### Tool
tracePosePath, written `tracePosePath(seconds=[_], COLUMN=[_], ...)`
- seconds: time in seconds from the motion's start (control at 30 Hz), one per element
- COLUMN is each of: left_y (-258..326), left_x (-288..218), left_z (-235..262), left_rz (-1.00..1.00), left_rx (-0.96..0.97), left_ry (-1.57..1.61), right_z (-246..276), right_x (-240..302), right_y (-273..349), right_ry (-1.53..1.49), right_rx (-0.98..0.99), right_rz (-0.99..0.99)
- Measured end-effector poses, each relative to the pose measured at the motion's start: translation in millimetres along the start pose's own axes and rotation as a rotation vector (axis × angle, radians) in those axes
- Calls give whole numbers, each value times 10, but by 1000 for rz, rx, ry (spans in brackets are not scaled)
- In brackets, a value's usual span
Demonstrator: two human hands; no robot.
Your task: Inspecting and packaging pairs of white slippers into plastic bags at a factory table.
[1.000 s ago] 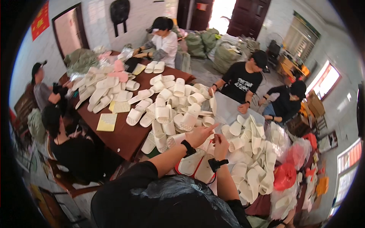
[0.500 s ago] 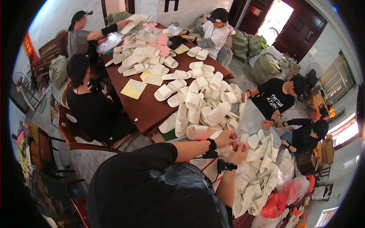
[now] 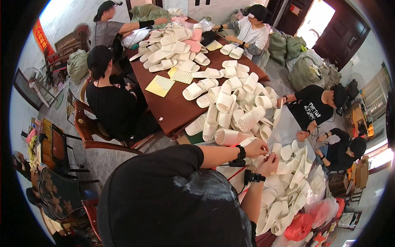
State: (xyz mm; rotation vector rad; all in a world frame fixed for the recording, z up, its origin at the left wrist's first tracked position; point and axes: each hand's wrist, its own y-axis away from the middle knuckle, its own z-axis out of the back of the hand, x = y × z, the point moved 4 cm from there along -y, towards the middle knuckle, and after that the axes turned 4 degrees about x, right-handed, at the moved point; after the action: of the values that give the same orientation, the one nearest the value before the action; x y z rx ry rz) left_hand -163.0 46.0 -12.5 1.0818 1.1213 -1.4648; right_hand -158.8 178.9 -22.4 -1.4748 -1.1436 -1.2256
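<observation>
My left hand (image 3: 257, 147) and my right hand (image 3: 268, 164) are close together over the near end of the tables, fingertips bent inward and nearly meeting. The fingers of both are pinched. Anything between them is too small to make out. Just beyond my left hand lies a heap of cream slippers (image 3: 252, 118), some with textured soles facing up. Beside my right hand spreads another pile of cream slippers (image 3: 284, 201). Dark bands with small devices circle both my wrists.
A brown table (image 3: 152, 108) carries more slippers, a few pink ones (image 3: 192, 44) and yellow sticker sheets (image 3: 160, 85). Several people sit or stand around it. Red plastic bags (image 3: 299, 226) lie at the near right, a wooden chair (image 3: 92, 129) stands left, and green sacks (image 3: 304, 70) stand behind.
The whole view has shifted, so the scene sits further right. My hands stay close together, fingers still pinched. At the far left, the pale item under a person's outstretched hand no longer shows.
</observation>
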Motion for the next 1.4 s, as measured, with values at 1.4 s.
tracePosePath(seconds=[1.4], left_y=[-47], left_x=[23], left_z=[-71], left_rz=[42], left_rx=[92], left_ry=[147], right_z=[70], right_x=[-87], right_y=[-62], right_ry=[107], right_rx=[89], right_rz=[74])
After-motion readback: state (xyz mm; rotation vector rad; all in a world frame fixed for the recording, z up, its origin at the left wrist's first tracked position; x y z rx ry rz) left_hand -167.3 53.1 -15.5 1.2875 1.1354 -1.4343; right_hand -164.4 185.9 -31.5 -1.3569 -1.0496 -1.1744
